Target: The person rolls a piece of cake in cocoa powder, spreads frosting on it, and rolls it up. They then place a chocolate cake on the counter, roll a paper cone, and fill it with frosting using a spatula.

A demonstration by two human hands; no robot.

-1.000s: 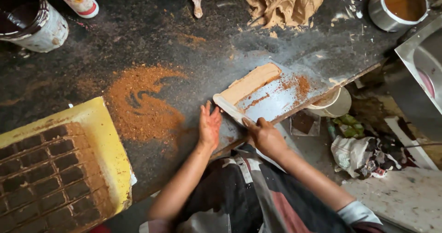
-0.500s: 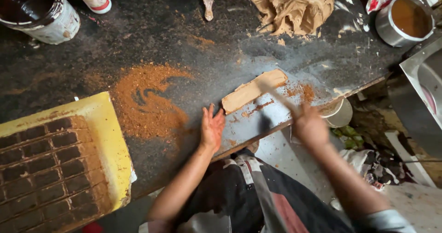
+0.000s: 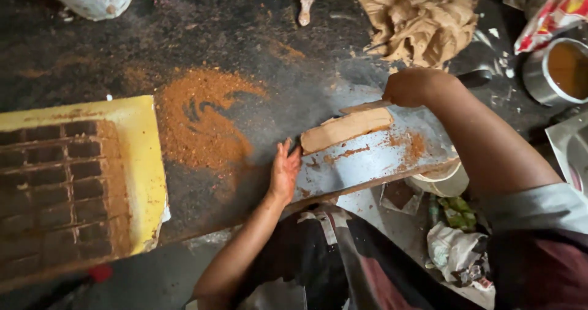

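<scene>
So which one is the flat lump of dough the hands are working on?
Find the dark worktop and the pale metal sheet at its near edge. The flat tan slab lies on that sheet, between the left hand and the right hand. Unlike the big crumpled dough heap farther back, it is smooth and bar-shaped.

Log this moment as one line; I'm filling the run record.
left hand: flat on metal sheet edge | right hand: gripping wooden scraper by clay slab | orange powder left
</scene>
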